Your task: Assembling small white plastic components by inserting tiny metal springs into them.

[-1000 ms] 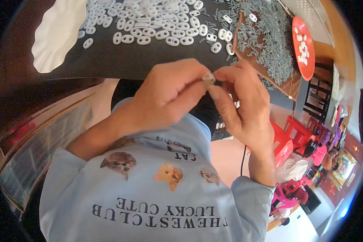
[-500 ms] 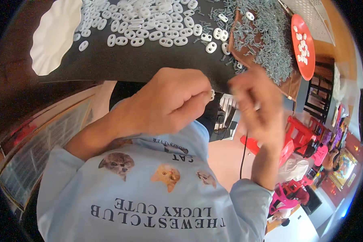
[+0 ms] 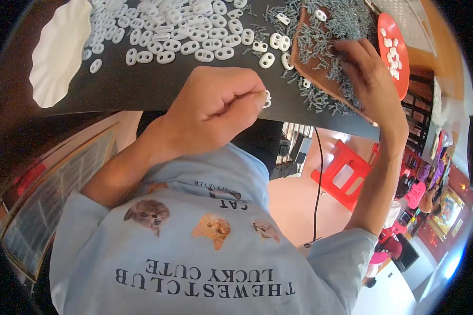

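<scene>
My left hand [image 3: 218, 107] is closed in front of the dark table edge. A small white plastic piece [image 3: 267, 98] with holes pokes out between its thumb and forefinger; the rest is hidden by the fingers. Over on the right, my right hand [image 3: 373, 79] is at a heap of small grey metal springs [image 3: 323, 50], fingers apart and bent down toward them. Nothing shows between those fingers, though their tips are partly lost against the springs. Many white oval two-hole cord-lock pieces [image 3: 165, 57] lie in a spread beyond my left hand.
A white scalloped dish [image 3: 58, 58] stands at the far left of the dark table [image 3: 136, 86]. The springs rest on a brown sheet [image 3: 306, 68]. A red plate [image 3: 386, 26] with small white pieces is at the right. Below the table are a red stool [image 3: 347, 173] and a black cable [image 3: 319, 194].
My right hand has moved from beside my left hand, out and right to the spring heap, its fingers spreading. My left hand has shifted slightly up and left, still pinching the white piece.
</scene>
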Action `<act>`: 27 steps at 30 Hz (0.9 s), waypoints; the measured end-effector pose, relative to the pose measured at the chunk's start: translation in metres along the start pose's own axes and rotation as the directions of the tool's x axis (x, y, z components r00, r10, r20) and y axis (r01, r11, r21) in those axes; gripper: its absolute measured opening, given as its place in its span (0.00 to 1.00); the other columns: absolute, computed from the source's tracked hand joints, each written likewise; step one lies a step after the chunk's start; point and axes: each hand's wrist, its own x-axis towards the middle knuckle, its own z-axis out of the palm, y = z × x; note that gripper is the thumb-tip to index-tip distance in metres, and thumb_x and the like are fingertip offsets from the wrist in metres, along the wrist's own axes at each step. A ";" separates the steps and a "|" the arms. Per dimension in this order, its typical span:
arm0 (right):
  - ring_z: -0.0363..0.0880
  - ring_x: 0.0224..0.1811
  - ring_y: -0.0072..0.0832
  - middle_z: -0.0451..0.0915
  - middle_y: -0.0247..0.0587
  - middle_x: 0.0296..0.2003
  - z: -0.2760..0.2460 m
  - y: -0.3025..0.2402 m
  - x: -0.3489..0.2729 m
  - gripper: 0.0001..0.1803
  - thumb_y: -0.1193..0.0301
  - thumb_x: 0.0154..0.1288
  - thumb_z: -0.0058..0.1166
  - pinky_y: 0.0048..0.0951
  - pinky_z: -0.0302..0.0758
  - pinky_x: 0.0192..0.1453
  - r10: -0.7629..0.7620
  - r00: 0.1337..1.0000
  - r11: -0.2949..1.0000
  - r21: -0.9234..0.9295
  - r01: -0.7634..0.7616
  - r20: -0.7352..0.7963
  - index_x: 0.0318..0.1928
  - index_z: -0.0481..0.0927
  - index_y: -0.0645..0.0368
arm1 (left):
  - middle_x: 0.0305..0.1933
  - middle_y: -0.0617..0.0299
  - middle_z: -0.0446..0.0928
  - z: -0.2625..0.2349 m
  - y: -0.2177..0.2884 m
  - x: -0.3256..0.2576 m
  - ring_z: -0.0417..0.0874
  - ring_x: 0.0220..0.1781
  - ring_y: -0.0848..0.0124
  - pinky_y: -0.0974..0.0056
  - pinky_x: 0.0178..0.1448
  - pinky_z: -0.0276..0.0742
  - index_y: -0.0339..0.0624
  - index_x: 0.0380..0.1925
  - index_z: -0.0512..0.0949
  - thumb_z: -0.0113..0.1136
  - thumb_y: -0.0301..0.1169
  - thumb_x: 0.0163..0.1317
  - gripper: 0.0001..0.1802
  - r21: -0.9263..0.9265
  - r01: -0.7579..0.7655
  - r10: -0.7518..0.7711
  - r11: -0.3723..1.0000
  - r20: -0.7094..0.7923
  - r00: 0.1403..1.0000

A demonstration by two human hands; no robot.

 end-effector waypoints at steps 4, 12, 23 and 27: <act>0.73 0.42 0.41 0.70 0.46 0.39 0.003 0.022 0.024 0.13 0.80 0.62 0.46 0.35 0.69 0.47 -0.053 0.998 0.999 -0.001 0.053 -0.021 0.48 0.72 0.61 | 0.17 0.58 0.69 0.000 0.000 0.001 0.69 0.18 0.72 0.67 0.23 0.64 0.34 0.25 0.73 0.53 0.26 0.59 0.07 0.011 0.028 -0.028 1.000 0.005 1.000; 0.78 0.38 0.37 0.77 0.52 0.35 -0.025 0.012 0.066 0.12 0.71 0.58 0.55 0.33 0.73 0.42 -0.003 0.998 1.000 -0.023 0.002 -0.056 0.41 0.76 0.62 | 0.17 0.58 0.68 0.000 -0.005 0.002 0.68 0.18 0.73 0.67 0.23 0.64 0.33 0.25 0.73 0.53 0.27 0.59 0.08 -0.037 0.095 -0.096 0.995 -0.007 0.995; 0.73 0.17 0.24 0.73 0.38 0.20 0.007 0.040 0.054 0.08 0.71 0.62 0.51 0.29 0.69 0.23 0.088 0.995 0.977 -0.192 -0.094 -0.039 0.39 0.72 0.63 | 0.18 0.58 0.69 -0.003 -0.002 0.004 0.70 0.18 0.71 0.67 0.24 0.65 0.33 0.26 0.72 0.53 0.26 0.59 0.07 -0.005 0.050 -0.050 0.999 0.028 0.998; 0.75 0.27 0.24 0.76 0.39 0.26 -0.027 -0.009 0.083 0.08 0.73 0.61 0.51 0.27 0.71 0.30 0.376 0.912 0.896 0.186 -0.403 0.161 0.39 0.75 0.63 | 0.18 0.59 0.69 0.000 -0.002 0.002 0.69 0.18 0.74 0.67 0.24 0.64 0.33 0.26 0.72 0.52 0.26 0.59 0.07 -0.086 0.108 -0.105 0.990 0.037 0.994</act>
